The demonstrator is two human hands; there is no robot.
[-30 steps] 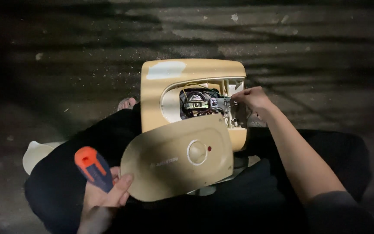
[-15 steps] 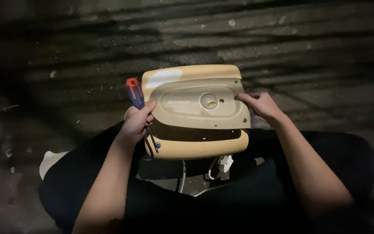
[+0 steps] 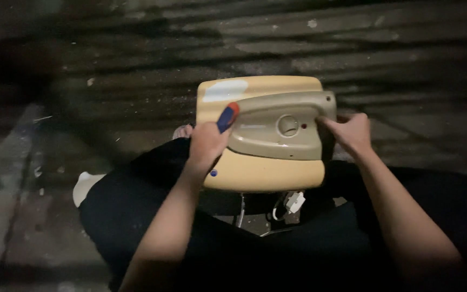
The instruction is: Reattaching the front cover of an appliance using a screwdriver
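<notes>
Gripping an orange-and-blue screwdriver [image 3: 227,117] in a closed fist, your left hand [image 3: 207,145] rests on the left edge of the grey front cover [image 3: 279,128]. Your right hand [image 3: 352,132] curls its fingers around the cover's right end, pressing it onto the yellowed plastic appliance housing [image 3: 263,172], which lies across your lap above the dusty concrete floor [image 3: 136,70]. White wiring [image 3: 293,201] hangs below the housing.

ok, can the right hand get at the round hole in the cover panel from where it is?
Probably yes. The right hand grips the right edge of the cover panel, and the round hole lies just left of its fingers with bare panel between. The left hand, holding the screwdriver, sits off to the other side.
</notes>
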